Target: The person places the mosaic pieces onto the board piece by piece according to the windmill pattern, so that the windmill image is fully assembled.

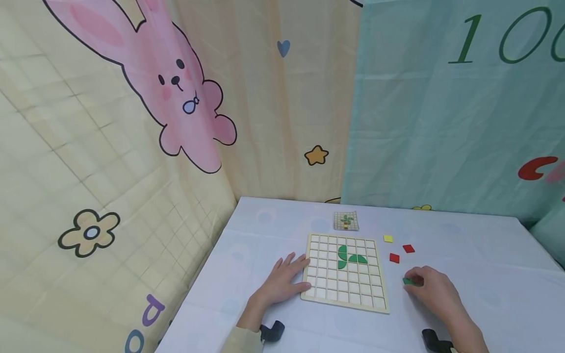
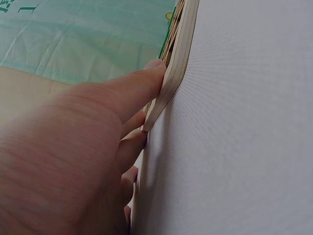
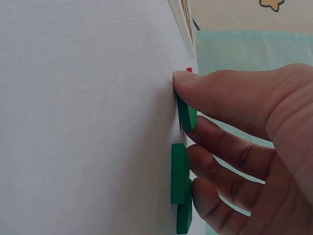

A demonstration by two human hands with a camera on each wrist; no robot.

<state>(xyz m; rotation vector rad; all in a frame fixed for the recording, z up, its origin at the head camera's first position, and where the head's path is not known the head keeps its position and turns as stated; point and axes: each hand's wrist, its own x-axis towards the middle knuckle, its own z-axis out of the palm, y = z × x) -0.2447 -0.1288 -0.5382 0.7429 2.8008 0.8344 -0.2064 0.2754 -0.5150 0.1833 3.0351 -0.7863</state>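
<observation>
My left hand (image 1: pixel 282 282) rests at the left edge of a pale wooden grid board (image 1: pixel 321 284), thumb and fingertips touching its rim. In the left wrist view the thumb presses near the board's corner (image 2: pixel 168 90). Several green rounded pieces (image 1: pixel 342 251) lie on the board's grid. To the right of the board, my right hand (image 1: pixel 434 289) pinches a green piece (image 3: pixel 188 113) between thumb and index finger, close over the table. Two more green pieces (image 3: pixel 179 174) lie by its other fingers in the right wrist view; the hand hides them in the head view.
A small card (image 1: pixel 346 221) with a grid pattern lies behind the board. A yellow square (image 1: pixel 388 239) and two red pieces (image 1: pixel 395 258) lie right of the board. The white table (image 1: pixel 247 230) meets patterned curtains (image 1: pixel 273 147) at the back and left.
</observation>
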